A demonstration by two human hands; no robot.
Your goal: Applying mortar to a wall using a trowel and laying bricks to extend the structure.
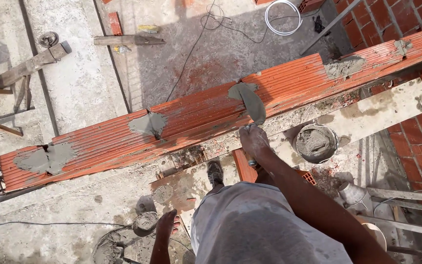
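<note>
On the brick wall (211, 115), four mortar dabs.

A white hose coil (283, 17) and wooden trestle (6, 83) lie on the concrete floor (81, 83).

Single head cam, worn by a person up on a scaffold, aimed almost straight down.

One view only, so no 2nd cam shares the scene. Lens sits above the wearer's torso; grey shirt fills the bottom centre, very close. Right hand (254, 141) is at arm's reach near mid-frame, left hand (166, 224) hangs low at the bottom edge. The top of a red brick wall (98, 142) crosses the frame diagonally, lower left to upper right, near the cam. Beyond the wall, concrete ground (84, 83) lies well below, taking the upper left. A plank (382, 110) with a mortar bucket (315, 143) sits at right, just under the wall line.
</note>
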